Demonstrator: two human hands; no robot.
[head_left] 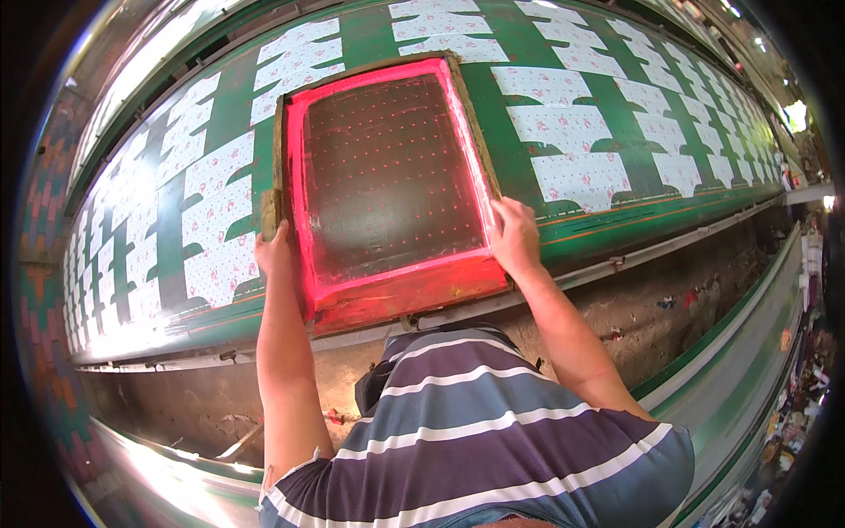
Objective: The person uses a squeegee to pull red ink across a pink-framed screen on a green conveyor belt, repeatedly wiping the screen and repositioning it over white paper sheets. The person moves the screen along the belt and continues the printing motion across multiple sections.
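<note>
A rectangular printing screen in a worn frame, with a bright pink border and a dark dotted mesh, lies over the long green table in front of me. My left hand is closed on the frame's left side, at a wooden piece near its lower corner. My right hand grips the right side near the lower corner. Rows of white fabric pieces with small pink prints and curved cutouts lie on the green surface on both sides of the screen.
A metal rail runs along the table's near edge, just beyond my striped shirt. Below it is a dirty floor. Another long green surface runs behind me at the lower right, beside scattered clutter. Coloured paving or brickwork shows at the far left.
</note>
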